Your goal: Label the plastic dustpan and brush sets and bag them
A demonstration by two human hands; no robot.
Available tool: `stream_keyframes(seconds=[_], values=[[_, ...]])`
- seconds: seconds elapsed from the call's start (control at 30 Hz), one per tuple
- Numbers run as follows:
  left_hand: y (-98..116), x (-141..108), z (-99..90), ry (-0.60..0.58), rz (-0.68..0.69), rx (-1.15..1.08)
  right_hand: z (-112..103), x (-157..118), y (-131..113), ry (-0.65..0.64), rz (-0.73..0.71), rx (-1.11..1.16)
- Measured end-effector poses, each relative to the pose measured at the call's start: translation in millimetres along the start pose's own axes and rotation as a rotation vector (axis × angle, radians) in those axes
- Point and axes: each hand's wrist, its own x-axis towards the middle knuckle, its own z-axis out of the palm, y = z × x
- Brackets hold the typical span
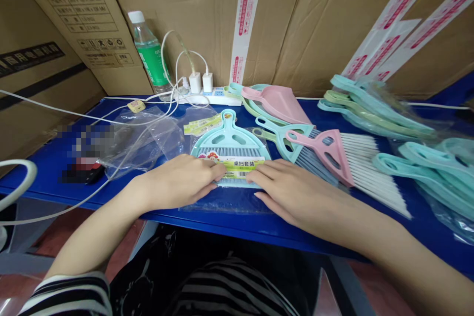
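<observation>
My left hand [179, 181] and my right hand [285, 192] lie flat on the blue table, fingertips almost meeting over a teal dustpan [229, 140]. A small brush sits in the dustpan, and a yellow-green barcode label [240, 169] lies across it. Clear plastic [229, 202] spreads beneath my hands. Beyond my right hand lie a teal dustpan-shaped brush [285, 136] and a pink brush with white bristles [328, 153]. A pink dustpan [276, 102] stands further back.
Stacked teal and green dustpans [374, 108] lie at the right. Loose plastic bags [140, 140], a power strip with chargers [207, 96], cables and a green-labelled water bottle [150, 52] are at the back left. Cardboard boxes [355, 24] line the blue table's [237, 224] far side.
</observation>
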Motion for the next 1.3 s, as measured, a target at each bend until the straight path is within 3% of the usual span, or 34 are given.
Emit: stream_keyframes(seconds=[0.63,1.3], values=[[-1.0,3.5,0.7,0.006,-0.002,-0.039,4.8,3.4,6.3,0.099,-0.026,-0.003],[-0.3,3.2,0.6,0.026,-0.003,-0.062,7.2,4.9,4.6,0.082,-0.037,0.004]])
